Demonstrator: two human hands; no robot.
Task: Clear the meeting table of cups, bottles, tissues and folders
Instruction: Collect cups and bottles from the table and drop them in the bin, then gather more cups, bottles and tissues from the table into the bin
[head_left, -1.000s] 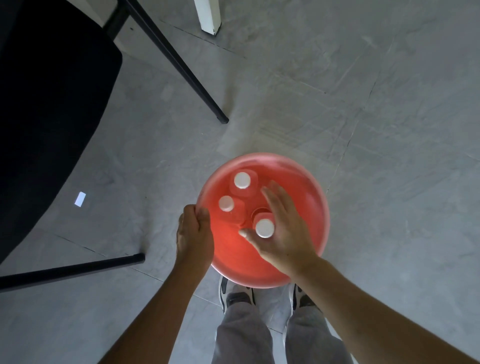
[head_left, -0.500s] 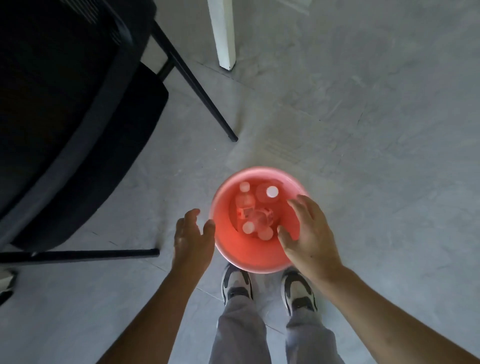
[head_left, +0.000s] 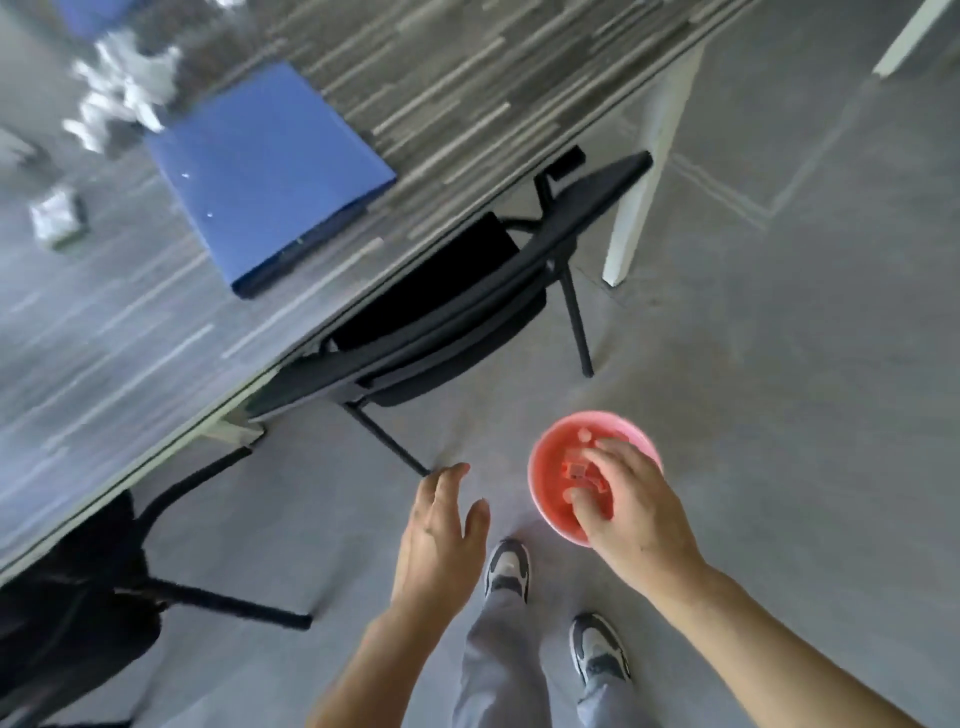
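Head view, looking down past your own legs to a grey floor. A red bucket (head_left: 545, 493) stands on the floor just ahead of your shoes. Bottles (head_left: 574, 470) sit inside it, blurred, with one pale cap showing.

Your right hand (head_left: 631, 504) hovers above the bucket, fingers spread and loosely bent, holding nothing that can be seen. Your left hand (head_left: 441, 525) hangs to the left of it, flat and empty, fingers straight.

Up and to the left is the table (head_left: 130, 338), smeared by motion. A blue folder (head_left: 265, 171) lies on it near the edge. Crumpled white tissues (head_left: 119, 88) lie beyond the folder, and a small pale packet (head_left: 57, 218) sits to the left. A second blue shape sits at the top corner. A black chair (head_left: 441, 322) is tucked under the table's edge.

Judged from this, the bottles are off the table and in the bucket. The folder and the tissues are yet to be collected. No cups are visible, though much of the table is out of frame.
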